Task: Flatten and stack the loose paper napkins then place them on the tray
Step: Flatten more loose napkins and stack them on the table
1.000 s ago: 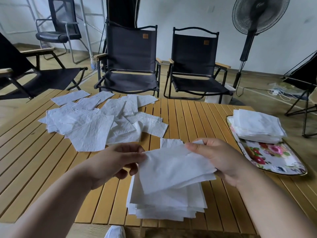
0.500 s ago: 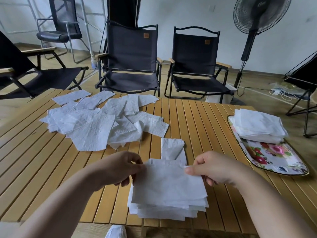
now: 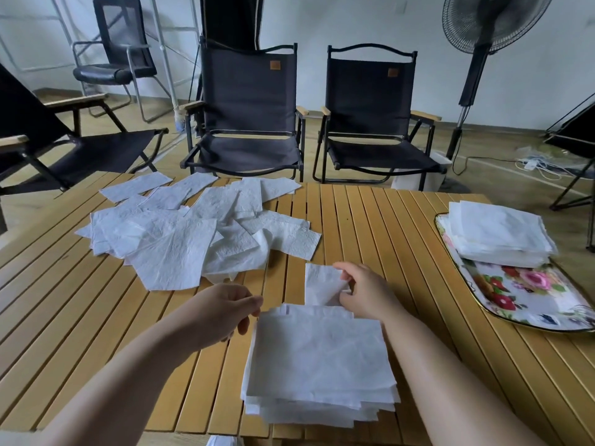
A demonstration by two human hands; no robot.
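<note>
A loose heap of napkins (image 3: 180, 239) covers the far left of the worktop (image 3: 370, 226); the slats on the near left in front of it are bare. The near stack (image 3: 318, 365) fills the near middle, with a folded napkin (image 3: 318, 284) and both hands crowding its far edge. A broad bare lane runs right from there to the tray (image 3: 531, 300), whose far half carries a napkin pile (image 3: 499, 233). Chairs (image 3: 248, 107) stand past the far edge.

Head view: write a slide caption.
Right hand pinches a folded napkin beyond the flattened stack; loose napkins await, another stack sits on the floral tray.
</note>
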